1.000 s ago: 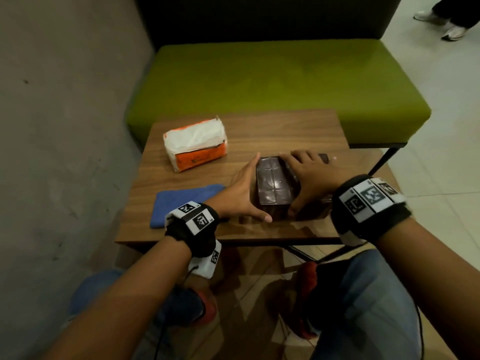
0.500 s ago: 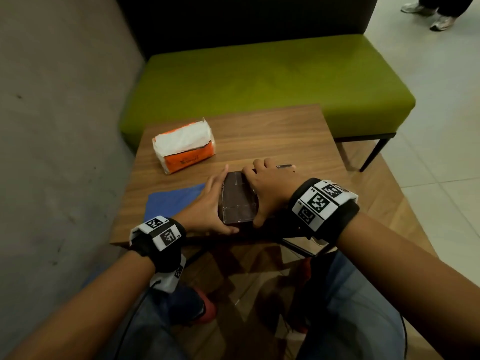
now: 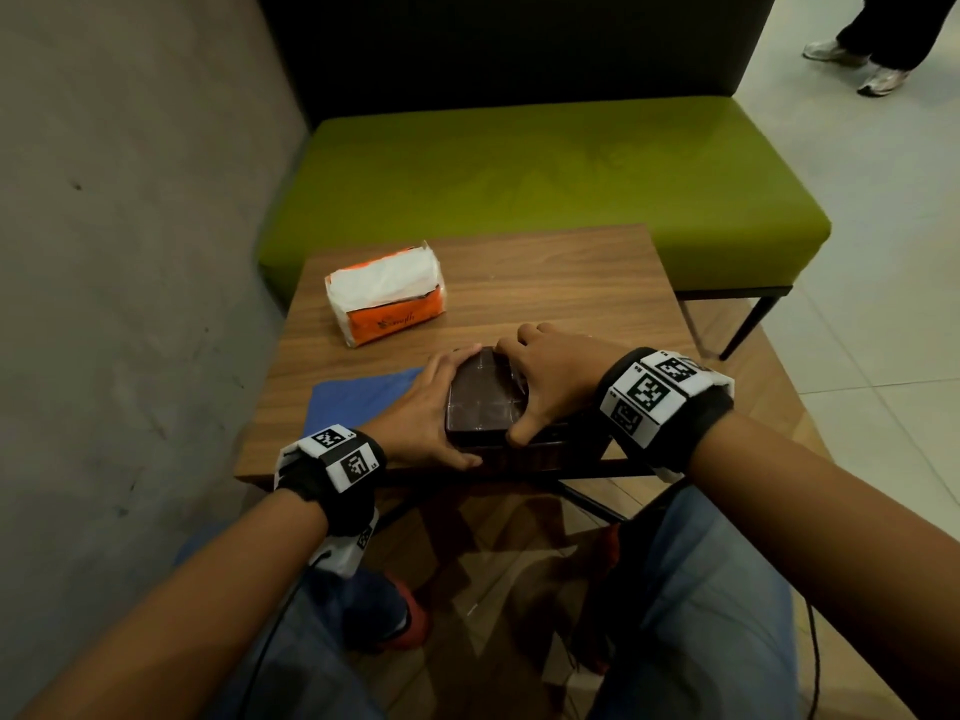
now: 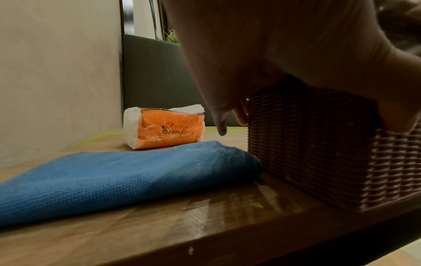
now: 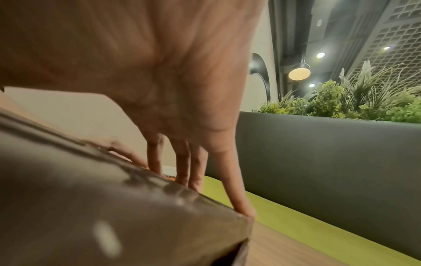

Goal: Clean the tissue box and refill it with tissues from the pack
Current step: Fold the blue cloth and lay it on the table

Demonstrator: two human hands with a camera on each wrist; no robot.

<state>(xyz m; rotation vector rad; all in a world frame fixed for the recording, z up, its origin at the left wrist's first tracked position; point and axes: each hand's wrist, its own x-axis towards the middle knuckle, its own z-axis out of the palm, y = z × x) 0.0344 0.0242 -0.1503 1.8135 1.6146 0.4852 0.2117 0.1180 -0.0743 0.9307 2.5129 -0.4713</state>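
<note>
The tissue box (image 3: 480,402) is dark brown wicker (image 4: 318,153) with a glossy brown top (image 5: 114,207). It stands at the near edge of the wooden table (image 3: 561,283). My left hand (image 3: 431,402) holds its left side, thumb along the near face. My right hand (image 3: 550,376) grips it from above, fingers (image 5: 239,201) over the far edge and thumb on the near edge. An orange and white tissue pack (image 3: 387,298) lies at the table's far left, its top torn open. A folded blue cloth (image 3: 358,397) lies just left of the box.
A concrete wall (image 3: 130,252) runs along the table's left side. A green bench (image 3: 545,179) with a dark backrest stands behind the table. Another person's feet (image 3: 878,75) are on the tiled floor at the far right. My knees are under the table's near edge.
The box has come toward me, from the table's middle to its near edge, with both hands staying on it. The left hand has closed tighter against its left side.
</note>
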